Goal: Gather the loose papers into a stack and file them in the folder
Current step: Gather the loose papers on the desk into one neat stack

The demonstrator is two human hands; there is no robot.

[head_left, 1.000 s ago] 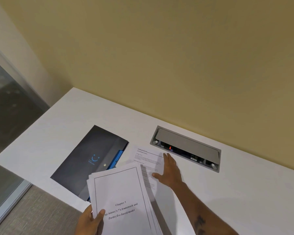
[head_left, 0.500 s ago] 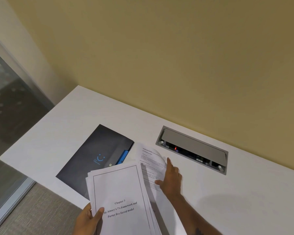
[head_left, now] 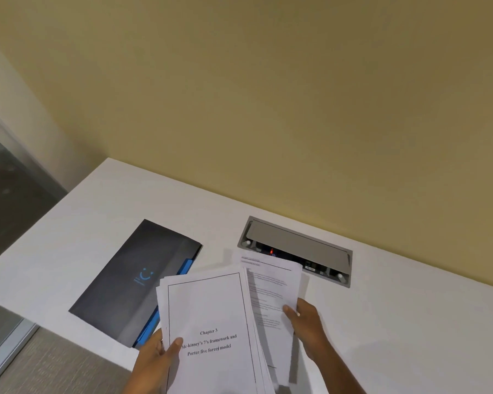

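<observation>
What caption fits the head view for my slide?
Left hand holds the paper stack while right hand adds a loose sheet, dark folder lying alongside.

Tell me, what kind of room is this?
Probably an office or meeting room. A white desk has a built-in power socket box set into its top, a dark folder lies on it, and two hands hold printed papers. A glass wall stands at the left.
</observation>
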